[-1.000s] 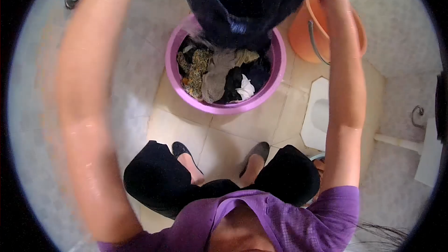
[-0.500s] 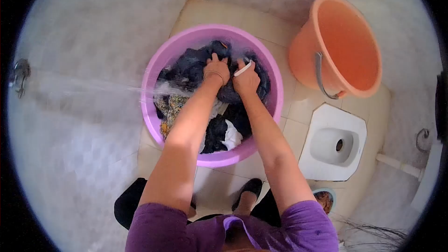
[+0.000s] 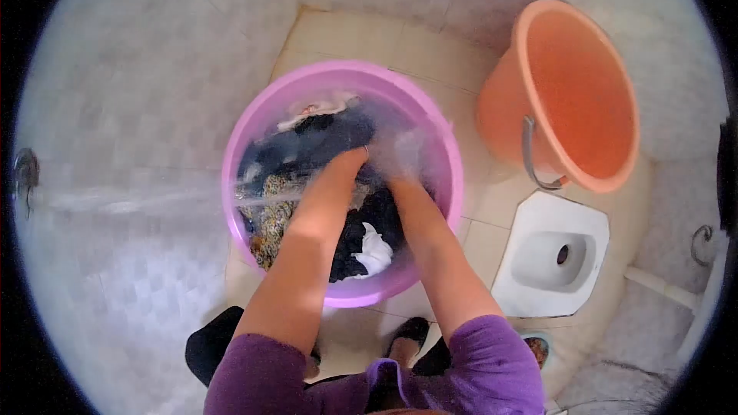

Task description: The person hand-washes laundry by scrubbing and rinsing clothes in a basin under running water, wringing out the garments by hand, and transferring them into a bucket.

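Observation:
A pink-purple tub (image 3: 455, 184) on the floor holds wet laundry and water. My left hand (image 3: 358, 157) reaches into dark blue cloth (image 3: 311, 142) in the middle of the tub, a thin bangle at its wrist. Beside it, my right hand (image 3: 401, 182) is sunk in the wash where water splashes. The fingers of both hands are hidden, so any grip cannot be made out. Patterned yellow-grey cloth (image 3: 274, 219) lies at the tub's left, with a white cloth (image 3: 374, 250) over black cloth near the front. Pale cloth (image 3: 319, 110) shows toward the back.
From a wall tap (image 3: 27, 173) at the left, a water jet crosses into the tub. An orange bucket (image 3: 503, 107) with a grey handle stands at the back right. A white squat toilet (image 3: 530, 292) is set in the floor below it. A small bowl (image 3: 538, 348) sits near my right.
Both hands have gone from visible on top of the cloth to hidden within it. The dark cloth has shifted, and pale cloth now shows at the back. The whole view has shifted slightly.

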`<state>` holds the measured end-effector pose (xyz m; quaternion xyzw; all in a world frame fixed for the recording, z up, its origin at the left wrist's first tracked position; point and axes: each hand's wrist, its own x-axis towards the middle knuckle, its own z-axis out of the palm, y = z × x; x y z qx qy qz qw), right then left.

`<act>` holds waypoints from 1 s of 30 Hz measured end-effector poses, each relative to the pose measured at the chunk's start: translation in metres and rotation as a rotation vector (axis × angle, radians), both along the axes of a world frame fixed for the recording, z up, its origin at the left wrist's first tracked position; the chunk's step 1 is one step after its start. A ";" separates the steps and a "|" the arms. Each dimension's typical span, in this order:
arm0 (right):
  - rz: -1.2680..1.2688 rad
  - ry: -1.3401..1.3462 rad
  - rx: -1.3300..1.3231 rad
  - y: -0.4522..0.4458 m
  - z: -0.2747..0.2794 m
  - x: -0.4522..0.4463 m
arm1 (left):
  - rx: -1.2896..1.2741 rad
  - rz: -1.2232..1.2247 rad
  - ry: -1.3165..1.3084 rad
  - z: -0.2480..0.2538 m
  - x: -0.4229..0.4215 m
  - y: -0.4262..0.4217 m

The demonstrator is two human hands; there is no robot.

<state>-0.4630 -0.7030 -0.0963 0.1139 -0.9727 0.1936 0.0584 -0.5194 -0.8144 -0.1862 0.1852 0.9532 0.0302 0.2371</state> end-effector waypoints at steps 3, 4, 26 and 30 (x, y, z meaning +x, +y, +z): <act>0.029 -0.207 0.042 0.003 0.032 -0.009 | 0.006 -0.266 -0.143 -0.078 -0.019 0.000; 0.042 -0.362 0.065 0.006 0.034 -0.013 | 0.028 -0.022 -0.111 0.007 0.002 0.009; -0.140 0.006 -0.298 0.041 0.143 0.013 | 0.246 0.746 0.310 0.267 0.055 0.026; -0.070 0.131 -0.326 0.053 0.263 0.017 | 0.279 0.504 0.652 0.340 0.044 -0.001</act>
